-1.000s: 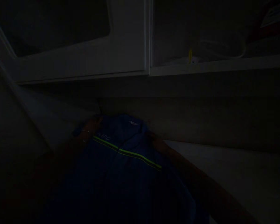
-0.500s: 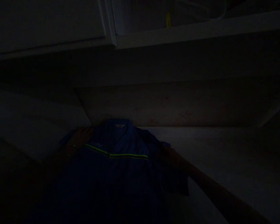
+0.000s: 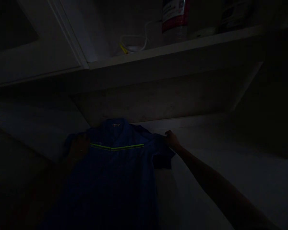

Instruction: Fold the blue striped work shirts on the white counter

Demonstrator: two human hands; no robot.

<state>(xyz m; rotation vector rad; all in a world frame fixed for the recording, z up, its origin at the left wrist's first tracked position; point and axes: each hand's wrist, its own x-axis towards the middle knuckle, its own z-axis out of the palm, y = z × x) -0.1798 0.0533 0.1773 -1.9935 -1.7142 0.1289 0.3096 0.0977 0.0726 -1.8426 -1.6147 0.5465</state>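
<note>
A dark blue short-sleeved shirt [image 3: 124,172] with a yellow-green stripe across its chest lies spread out, collar toward the back wall. A small label [image 3: 116,125] shows inside the collar. My left hand [image 3: 79,145] rests on the shirt's left-hand shoulder, its fingers laid over the cloth, dim and somewhat blurred. At the other side my right hand [image 3: 172,140] pinches the edge of the right-hand sleeve and pulls it outward. Darkness hides the lower part of the shirt.
Above is an open shelf [image 3: 144,57] holding a white cable [image 3: 146,35] with a yellow piece [image 3: 123,48] and a red-labelled bottle [image 3: 174,19]. A cabinet door [image 3: 62,54] hangs at upper left. The pale surface [image 3: 206,140] continues to the right.
My right hand has drawn the right-hand sleeve up and outward, so it lies more spread. My left hand stays at the other shoulder. The view has shifted, showing more of the shelf.
</note>
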